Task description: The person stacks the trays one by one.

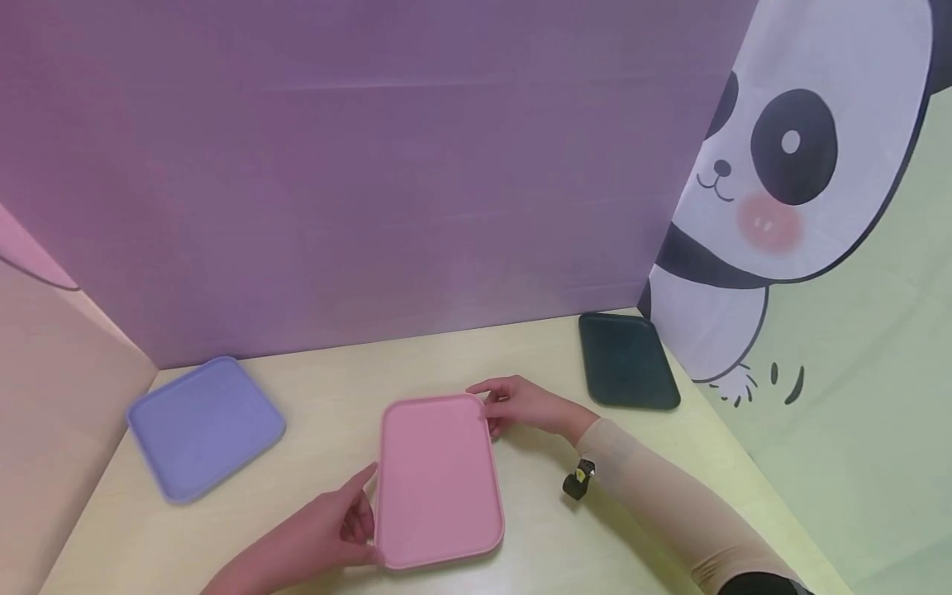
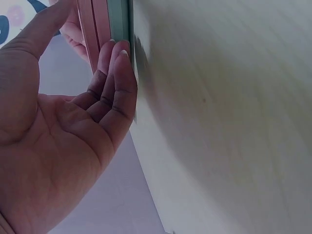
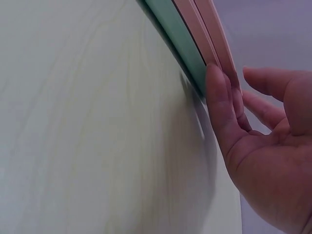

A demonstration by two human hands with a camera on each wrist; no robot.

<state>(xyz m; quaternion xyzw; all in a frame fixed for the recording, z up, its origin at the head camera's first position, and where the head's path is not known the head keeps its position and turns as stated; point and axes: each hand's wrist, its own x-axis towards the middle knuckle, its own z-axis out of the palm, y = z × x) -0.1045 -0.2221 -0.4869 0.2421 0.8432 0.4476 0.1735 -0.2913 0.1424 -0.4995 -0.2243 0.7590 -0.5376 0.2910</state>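
A pink rectangular tray lies flat in the middle of the table in the head view. Seen from the side in the right wrist view, pink edges sit on top of a green tray, one stacked over the other. My left hand holds the stack at its left side, thumb close to the near corner. At the far right corner, my right hand holds the rim between thumb and fingers. The left wrist view shows curved fingertips against the stack's pink and green sides.
A blue-purple tray lies at the table's left. Toward the back right corner is a dark green tray. A purple backdrop closes off the rear, and a panda-printed panel the right. A small black device hangs by the right wrist.
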